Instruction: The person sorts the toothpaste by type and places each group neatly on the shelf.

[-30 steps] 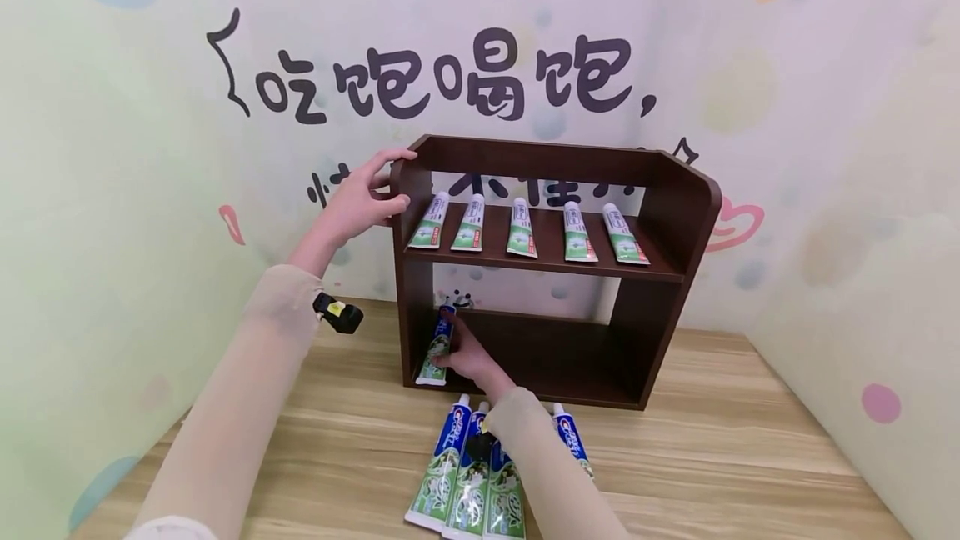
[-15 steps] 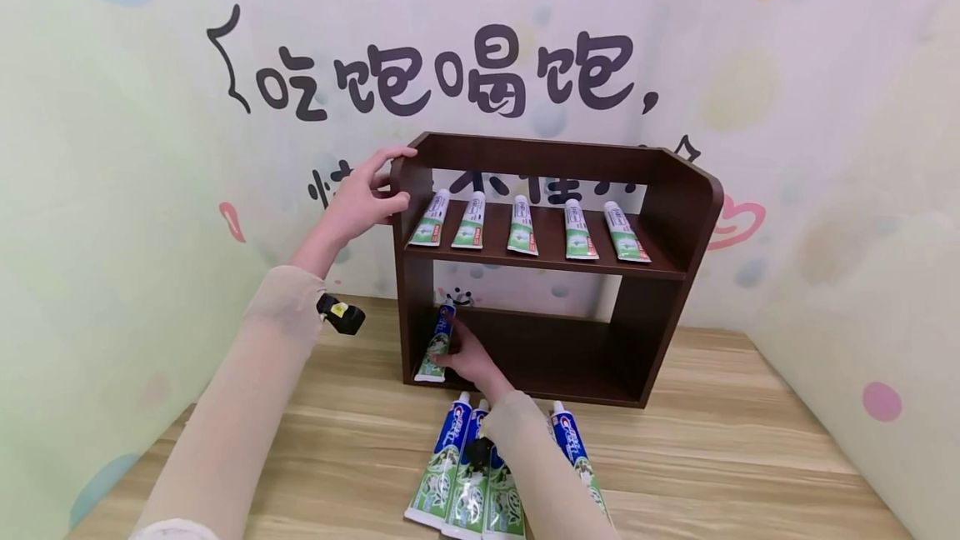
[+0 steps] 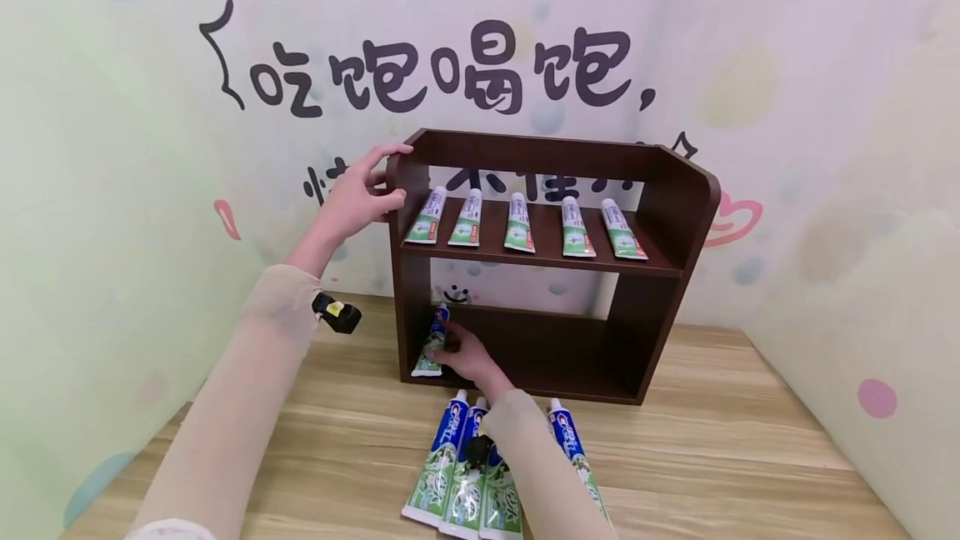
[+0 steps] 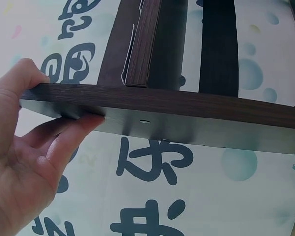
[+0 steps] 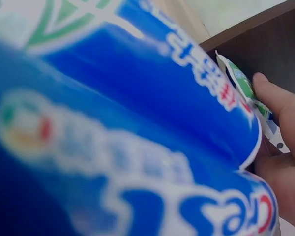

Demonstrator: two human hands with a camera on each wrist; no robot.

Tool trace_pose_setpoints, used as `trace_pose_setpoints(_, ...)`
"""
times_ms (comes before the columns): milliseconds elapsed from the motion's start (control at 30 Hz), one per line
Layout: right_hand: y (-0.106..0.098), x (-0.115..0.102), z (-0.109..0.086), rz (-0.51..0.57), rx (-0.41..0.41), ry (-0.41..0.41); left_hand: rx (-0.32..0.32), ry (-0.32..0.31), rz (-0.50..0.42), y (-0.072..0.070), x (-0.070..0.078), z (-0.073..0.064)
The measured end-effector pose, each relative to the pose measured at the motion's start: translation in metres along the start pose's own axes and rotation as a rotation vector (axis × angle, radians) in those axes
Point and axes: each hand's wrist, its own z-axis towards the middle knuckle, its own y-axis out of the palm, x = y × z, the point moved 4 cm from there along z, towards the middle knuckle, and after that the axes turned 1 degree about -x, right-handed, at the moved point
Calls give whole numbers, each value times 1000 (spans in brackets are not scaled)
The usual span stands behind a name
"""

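My left hand grips the upper left side panel of a dark brown two-tier shelf. In the left wrist view, its thumb and fingers lie on opposite faces of the panel. Inside the lower left corner, a blue and green toothpaste tube leans back with its cap up. My right hand holds that tube from its right side, thumb and index finger on it. The right wrist view shows the thumb against the tube, with the other fingers largely hidden.
Several white and green tubes stand in a row on the upper tier. More blue and green tubes lie in front of the shelf, partly under my right forearm; one is right of it. The wooden table meets patterned walls.
The tube and my right hand have shifted only very slightly in the lower compartment. The left hand keeps its grip on the shelf, and the head view has tilted a little.
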Motion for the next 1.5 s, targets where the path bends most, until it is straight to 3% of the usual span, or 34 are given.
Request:
trace_pose_setpoints(300,-2,4,-1,136,-139,71,-9,-11,-6,0,-1,-1)
trace_pose_setpoints(600,-1,-1,-2,84,-103,27,-5,-3,-7,0,0,0)
trace_pose_setpoints(1500,0,-4,-2,58,-82,37,-5,-5,-12,0,-1,1)
